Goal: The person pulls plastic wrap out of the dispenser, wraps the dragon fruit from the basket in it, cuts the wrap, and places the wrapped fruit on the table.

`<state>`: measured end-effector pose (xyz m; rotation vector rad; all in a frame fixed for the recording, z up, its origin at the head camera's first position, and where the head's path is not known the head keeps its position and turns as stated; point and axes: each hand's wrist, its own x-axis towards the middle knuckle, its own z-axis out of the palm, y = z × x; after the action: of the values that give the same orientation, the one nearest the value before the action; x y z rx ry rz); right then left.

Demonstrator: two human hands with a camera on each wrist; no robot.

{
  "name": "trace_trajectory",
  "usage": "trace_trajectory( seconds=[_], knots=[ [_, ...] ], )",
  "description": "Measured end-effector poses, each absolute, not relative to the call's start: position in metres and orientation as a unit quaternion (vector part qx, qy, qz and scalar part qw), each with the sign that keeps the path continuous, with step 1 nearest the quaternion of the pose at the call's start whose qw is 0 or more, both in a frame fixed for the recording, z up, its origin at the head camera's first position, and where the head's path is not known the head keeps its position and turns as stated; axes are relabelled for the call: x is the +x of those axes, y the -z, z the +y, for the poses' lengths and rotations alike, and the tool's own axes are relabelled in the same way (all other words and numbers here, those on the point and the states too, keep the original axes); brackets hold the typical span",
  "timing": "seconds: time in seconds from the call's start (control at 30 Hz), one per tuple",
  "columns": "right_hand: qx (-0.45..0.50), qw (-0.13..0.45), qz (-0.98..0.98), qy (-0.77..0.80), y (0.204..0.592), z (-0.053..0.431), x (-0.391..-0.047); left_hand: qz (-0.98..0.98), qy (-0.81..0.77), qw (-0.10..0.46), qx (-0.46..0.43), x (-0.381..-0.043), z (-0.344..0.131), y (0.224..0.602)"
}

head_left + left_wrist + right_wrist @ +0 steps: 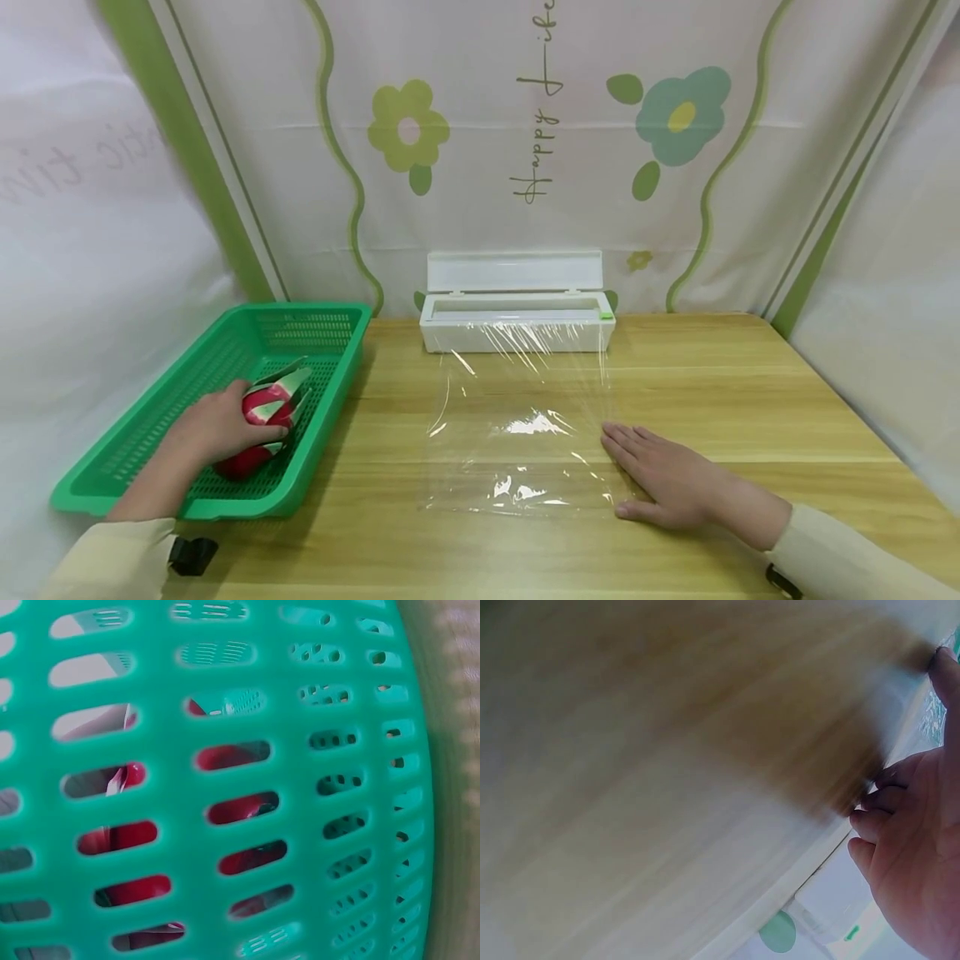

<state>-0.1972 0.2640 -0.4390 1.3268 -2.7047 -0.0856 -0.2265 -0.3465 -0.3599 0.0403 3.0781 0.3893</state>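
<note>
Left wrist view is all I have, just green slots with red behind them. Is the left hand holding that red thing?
Observer: Yes, the left hand grips it: a red fruit with pale green scales, inside the green basket.
Operator: And where is the other hand?
Observer: The right hand is at the right edge of a sheet of clear film.
Operator: Where does that sheet lead?
Observer: Its far end runs into an open white box.
</note>
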Motion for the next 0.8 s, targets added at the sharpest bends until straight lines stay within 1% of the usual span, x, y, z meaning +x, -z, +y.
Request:
trace_trajectory(
  seconds=[0.2,0.4,0.53,0.8],
  knots=[
    [0.435,0.066,-0.897,0.030,0.439,0.264,-0.197,0.993,-0.115,0.004,0.019,-0.225,-0.346,0.357],
    [0.442,0.063,-0.894,0.035,0.437,0.262,-0.197,0.994,-0.106,-0.028,0.020,-0.222,-0.345,0.354],
    [0.441,0.062,-0.895,0.034,0.437,0.262,-0.197,0.993,-0.101,-0.058,0.026,-0.220,-0.343,0.350],
    [0.441,0.070,-0.894,0.034,0.438,0.263,-0.197,0.984,-0.100,-0.146,0.033,-0.213,-0.334,0.345]
  ],
)
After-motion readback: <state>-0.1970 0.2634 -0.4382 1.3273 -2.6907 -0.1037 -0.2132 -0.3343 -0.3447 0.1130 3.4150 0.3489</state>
